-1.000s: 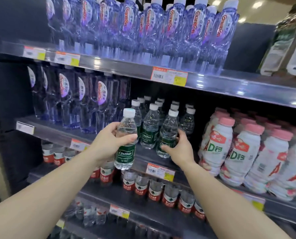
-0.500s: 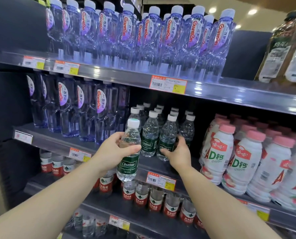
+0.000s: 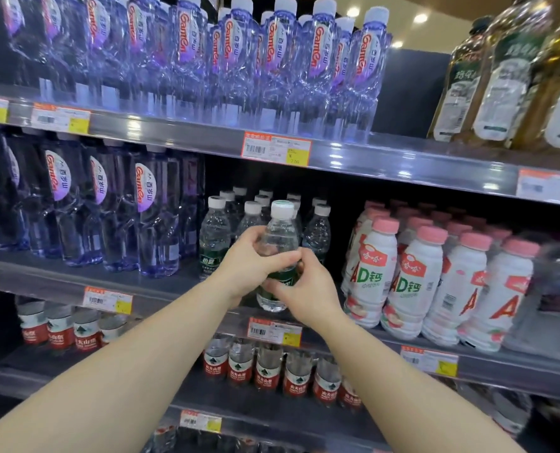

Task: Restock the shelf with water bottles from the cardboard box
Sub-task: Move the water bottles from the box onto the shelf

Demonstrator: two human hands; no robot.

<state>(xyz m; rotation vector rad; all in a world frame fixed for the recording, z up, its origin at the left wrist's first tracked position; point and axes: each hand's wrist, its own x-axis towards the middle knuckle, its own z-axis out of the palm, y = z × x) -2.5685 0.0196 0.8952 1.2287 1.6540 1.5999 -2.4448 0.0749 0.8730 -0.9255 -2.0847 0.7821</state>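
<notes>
Left hand and right hand both grip one upright clear water bottle, white-capped and green-labelled.

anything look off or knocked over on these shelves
Nothing stands out. The green-label bottle is upright, held by the left hand and right hand at the shelf front; shelved bottles stand in rows.

"Ganten" runs in red down the labels of the purple-tinted bottles. The pink-capped white bottles read "AD钙". The red-labelled bottles read "农夫山泉".
</notes>
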